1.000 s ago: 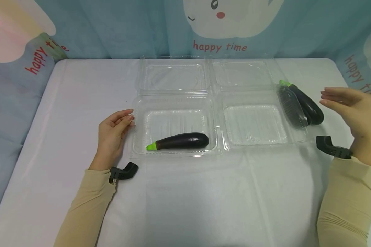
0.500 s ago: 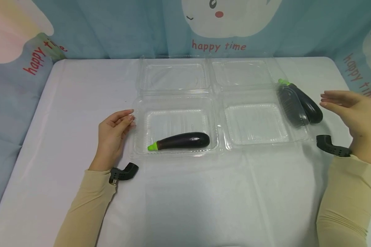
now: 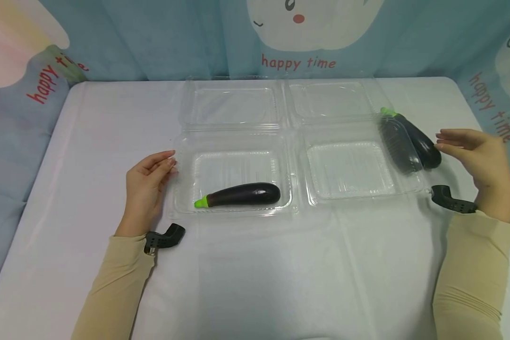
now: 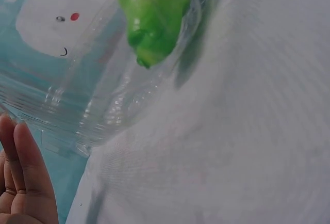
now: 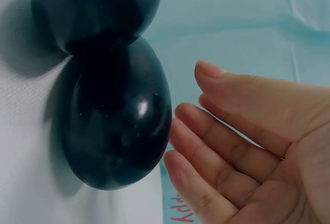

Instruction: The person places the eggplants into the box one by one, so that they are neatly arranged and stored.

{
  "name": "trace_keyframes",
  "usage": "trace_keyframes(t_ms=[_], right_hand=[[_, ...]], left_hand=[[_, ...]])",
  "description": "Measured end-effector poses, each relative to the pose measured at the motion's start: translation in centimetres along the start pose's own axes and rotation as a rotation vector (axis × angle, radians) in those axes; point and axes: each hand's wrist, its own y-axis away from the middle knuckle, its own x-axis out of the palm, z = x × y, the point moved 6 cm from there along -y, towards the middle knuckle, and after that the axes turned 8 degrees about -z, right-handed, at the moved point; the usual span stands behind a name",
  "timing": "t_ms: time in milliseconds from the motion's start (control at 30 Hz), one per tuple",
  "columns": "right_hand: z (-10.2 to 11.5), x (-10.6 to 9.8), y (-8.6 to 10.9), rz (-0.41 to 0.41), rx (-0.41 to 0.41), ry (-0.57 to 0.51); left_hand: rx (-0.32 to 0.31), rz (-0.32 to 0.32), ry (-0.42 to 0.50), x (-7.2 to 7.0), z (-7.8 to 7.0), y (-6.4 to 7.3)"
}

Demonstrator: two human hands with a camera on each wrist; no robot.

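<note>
Lying partly behind the clear wall of the right box (image 3: 348, 172), a dull-looking eggplant (image 3: 400, 146) is hard to make out, and I cannot tell if it is inside; a glossy, nearly black eggplant (image 3: 420, 143) rests beside it on the table (image 3: 255, 278). The right hand (image 3: 480, 156) is held at their thick ends, thumb apart, fingers lightly bent; contact is difficult to judge. The left hand (image 3: 146, 189) reaches to the edge of the left box (image 3: 233, 165), fingers close together, but whether they pinch it I cannot tell. In this box, a green-capped eggplant (image 3: 250, 194) lies sideways near the front.
</note>
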Motion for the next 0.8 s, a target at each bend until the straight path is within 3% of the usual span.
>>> trace_keyframes(t_ms=[533,800], right_hand=[[-0.6,0.4,-0.3,0.046,-0.01,-0.02],[-2.3,0.5,-1.0,0.043,-0.008,-0.008]], left_hand=[[0.001,0.003,0.024,0.0,-0.1,0.1],[-0.003,-0.001,0.016,0.0,-0.1,0.1]])
